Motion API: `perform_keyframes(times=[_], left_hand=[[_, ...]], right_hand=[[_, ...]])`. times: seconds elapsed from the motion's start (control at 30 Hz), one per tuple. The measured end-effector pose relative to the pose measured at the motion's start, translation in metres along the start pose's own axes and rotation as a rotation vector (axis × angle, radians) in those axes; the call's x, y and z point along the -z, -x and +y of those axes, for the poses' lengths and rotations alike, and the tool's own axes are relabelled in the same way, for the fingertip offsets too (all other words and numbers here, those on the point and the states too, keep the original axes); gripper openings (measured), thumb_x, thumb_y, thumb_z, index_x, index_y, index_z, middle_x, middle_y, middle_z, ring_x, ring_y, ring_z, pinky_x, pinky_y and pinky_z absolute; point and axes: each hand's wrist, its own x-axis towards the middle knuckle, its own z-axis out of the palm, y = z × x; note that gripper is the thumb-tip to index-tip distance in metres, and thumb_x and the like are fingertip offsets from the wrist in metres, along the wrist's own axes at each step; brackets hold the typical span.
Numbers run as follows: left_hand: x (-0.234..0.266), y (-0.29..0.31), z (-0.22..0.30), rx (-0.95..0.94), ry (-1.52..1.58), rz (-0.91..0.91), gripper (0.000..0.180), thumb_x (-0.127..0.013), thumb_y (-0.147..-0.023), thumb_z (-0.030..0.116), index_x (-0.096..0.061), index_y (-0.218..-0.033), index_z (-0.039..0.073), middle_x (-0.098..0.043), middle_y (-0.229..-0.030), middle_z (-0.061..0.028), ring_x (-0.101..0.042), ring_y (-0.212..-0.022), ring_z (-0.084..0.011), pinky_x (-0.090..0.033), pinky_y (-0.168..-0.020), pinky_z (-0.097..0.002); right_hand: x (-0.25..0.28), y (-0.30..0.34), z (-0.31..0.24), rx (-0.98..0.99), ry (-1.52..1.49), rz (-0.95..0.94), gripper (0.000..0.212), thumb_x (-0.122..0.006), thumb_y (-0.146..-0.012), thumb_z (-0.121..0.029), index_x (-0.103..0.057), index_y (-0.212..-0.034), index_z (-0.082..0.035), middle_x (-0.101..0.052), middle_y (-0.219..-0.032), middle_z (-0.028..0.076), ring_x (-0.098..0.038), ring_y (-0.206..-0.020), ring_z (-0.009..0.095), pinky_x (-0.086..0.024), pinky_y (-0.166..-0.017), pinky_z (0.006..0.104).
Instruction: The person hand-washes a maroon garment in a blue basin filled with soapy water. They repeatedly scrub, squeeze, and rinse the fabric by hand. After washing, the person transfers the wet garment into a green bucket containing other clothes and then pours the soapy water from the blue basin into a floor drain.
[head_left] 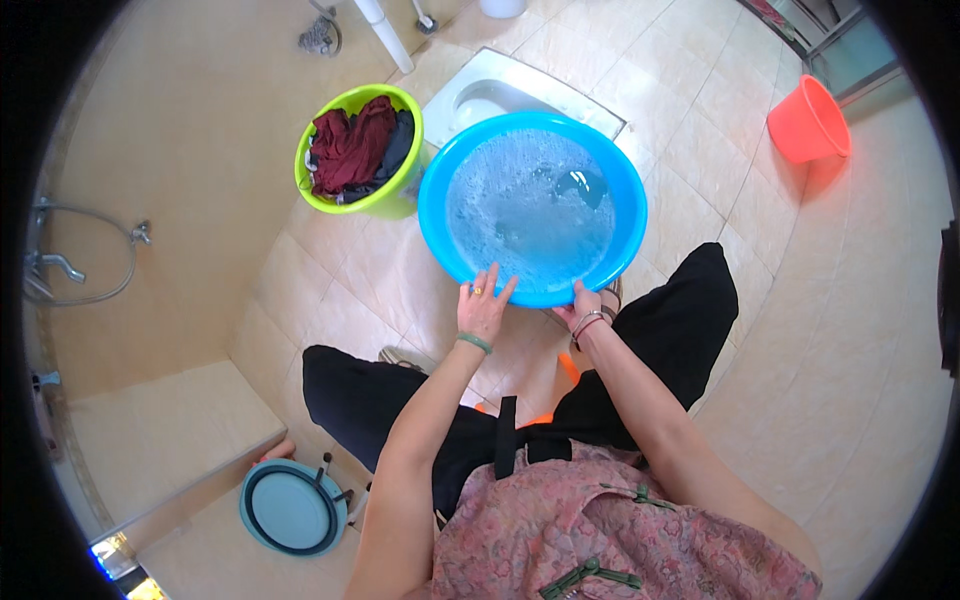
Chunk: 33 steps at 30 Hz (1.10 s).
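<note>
A large round blue basin (432, 215) stands in front of me, filled with foamy water (525, 215). Over its near rim rest the spread fingers of my left hand (483, 308), which is open and wears a ring, with a green bangle at the wrist. My right hand (583, 304) grips the near rim further right, thumb on top and fingers partly hidden underneath. Left of the basin is a lime-green bucket (395, 203) heaped with a dark red garment (352, 148) and other dark cloth. Any cloth under the suds is hard to make out.
Behind the basin lies a white squat toilet (480, 72). A coral-red bucket (808, 122) stands at the far right wall. To the left are a wall tap with a hose (65, 265) and a tiled ledge (170, 440). A teal folding basin (292, 508) leans below the ledge.
</note>
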Motion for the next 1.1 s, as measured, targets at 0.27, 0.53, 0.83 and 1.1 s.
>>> perform_keyframes(times=[0.27, 0.53, 0.83, 1.1], left_hand=[[-0.009, -0.022, -0.009, -0.216, 0.011, -0.375, 0.048, -0.047, -0.090, 0.012, -0.047, -0.135, 0.026, -0.063, -0.109, -0.0137, -0.062, -0.100, -0.0301, -0.039, -0.097, -0.0522], [-0.005, -0.044, -0.008, -0.201, 0.086, -0.429, 0.036, -0.044, -0.092, 0.013, -0.052, -0.124, 0.025, -0.065, -0.099, -0.0131, -0.064, -0.096, -0.0323, -0.040, -0.093, -0.0545], [0.002, -0.053, -0.017, -0.215, 0.039, -0.243, 0.028, -0.046, -0.091, 0.011, -0.055, -0.114, 0.024, -0.063, -0.090, -0.0122, -0.065, -0.086, -0.0309, -0.044, -0.081, -0.0470], [0.020, -0.068, -0.024, -0.210, 0.070, -0.180, 0.032, -0.049, -0.090, 0.011, -0.057, -0.118, 0.024, -0.062, -0.085, -0.0102, -0.064, -0.083, -0.0293, -0.044, -0.083, -0.0449]], right_hand=[[0.002, 0.000, -0.007, 0.051, 0.084, -0.051, 0.034, -0.047, -0.099, -0.027, -0.047, -0.128, -0.009, -0.060, -0.114, 0.013, -0.064, -0.093, 0.030, -0.059, -0.065, 0.0453], [0.009, -0.032, -0.011, 0.047, 0.031, -0.085, 0.033, -0.049, -0.096, -0.023, -0.048, -0.124, -0.006, -0.061, -0.106, 0.015, -0.065, -0.085, 0.032, -0.058, -0.062, 0.0464], [-0.004, -0.010, -0.030, 0.078, 0.047, -0.104, 0.029, -0.050, -0.096, -0.025, -0.052, -0.112, -0.001, -0.060, -0.093, 0.015, -0.062, -0.075, 0.027, -0.058, -0.057, 0.0411], [-0.013, 0.005, -0.049, 0.058, 0.042, -0.166, 0.029, -0.046, -0.099, -0.026, -0.048, -0.119, -0.004, -0.057, -0.097, 0.012, -0.059, -0.082, 0.027, -0.058, -0.070, 0.0443]])
